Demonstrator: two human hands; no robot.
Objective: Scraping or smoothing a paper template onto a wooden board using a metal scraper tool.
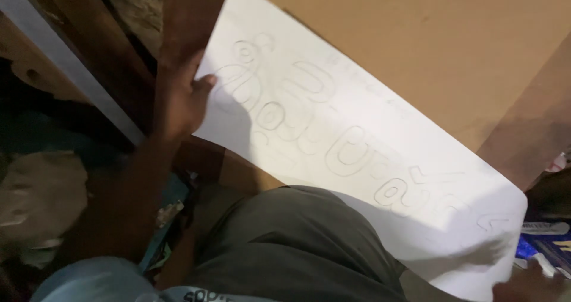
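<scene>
Paper sheet with pencilled outline shapes is held flat over brown board; left hand grip is closed on its upper corner, right hand grip cannot be told; steadying judged next

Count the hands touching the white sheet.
2. The left hand grips the sheet at its upper left edge; the right hand meets its lower right corner, mostly out of frame.
</scene>
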